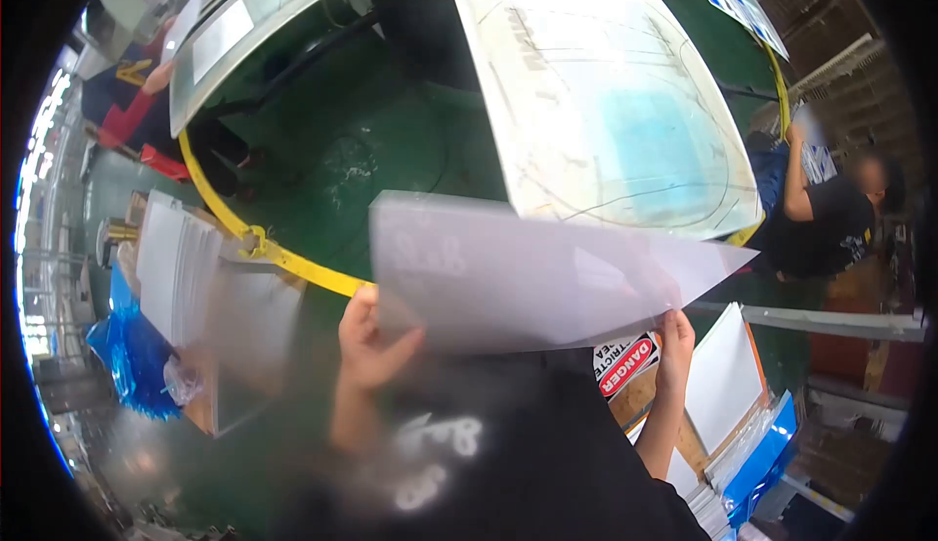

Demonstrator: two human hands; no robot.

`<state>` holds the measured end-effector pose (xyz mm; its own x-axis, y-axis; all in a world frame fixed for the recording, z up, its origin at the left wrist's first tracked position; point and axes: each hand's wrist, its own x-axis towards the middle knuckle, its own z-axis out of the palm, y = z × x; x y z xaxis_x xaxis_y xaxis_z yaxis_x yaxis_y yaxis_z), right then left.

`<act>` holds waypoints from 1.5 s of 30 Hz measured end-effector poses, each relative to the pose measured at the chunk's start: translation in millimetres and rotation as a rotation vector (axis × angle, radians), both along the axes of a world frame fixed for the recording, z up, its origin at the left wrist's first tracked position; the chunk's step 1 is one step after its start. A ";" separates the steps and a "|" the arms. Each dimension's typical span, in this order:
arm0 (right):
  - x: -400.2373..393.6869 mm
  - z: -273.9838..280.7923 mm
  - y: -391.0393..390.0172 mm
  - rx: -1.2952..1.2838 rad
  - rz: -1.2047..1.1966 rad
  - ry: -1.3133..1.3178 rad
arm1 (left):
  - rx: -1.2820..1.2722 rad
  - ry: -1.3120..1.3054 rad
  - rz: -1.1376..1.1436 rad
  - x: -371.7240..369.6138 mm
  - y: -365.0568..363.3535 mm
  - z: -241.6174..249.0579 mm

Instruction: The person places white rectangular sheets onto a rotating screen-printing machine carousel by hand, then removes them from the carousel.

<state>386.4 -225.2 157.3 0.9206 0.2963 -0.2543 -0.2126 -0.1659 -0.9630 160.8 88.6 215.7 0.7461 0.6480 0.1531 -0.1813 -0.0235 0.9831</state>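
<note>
A thin, whitish sheet point(489, 277) hangs between my two hands, slightly see-through and bent toward its pointed right corner. My left hand point(371, 341) pinches its lower left edge between thumb and fingers. On the right, my right hand point(676, 331) grips the lower edge close to that corner. Just beyond the sheet lies a large pale platen point(557, 101) with a light blue area and dark smudged lines on it. The sheet overlaps the platen's near edge in this view.
A yellow ring rail point(303, 269) curves round the machine. At lower left are stacked white sheets point(181, 267) and blue plastic point(127, 346). Below my right hand lie a DANGER sign point(627, 365) and white boards point(723, 375). One person point(831, 209) stands right, another point(127, 101) left.
</note>
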 end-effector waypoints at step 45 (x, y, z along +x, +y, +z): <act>193.6 -60.1 175.3 -0.639 0.099 -0.671 | 0.909 0.809 0.016 189.1 185.9 -119.9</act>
<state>579.9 -49.8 97.1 0.9121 0.3685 0.1798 0.3987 -0.6945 -0.5990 349.9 274.4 95.9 0.8292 0.5566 0.0507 0.4831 -0.7594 0.4358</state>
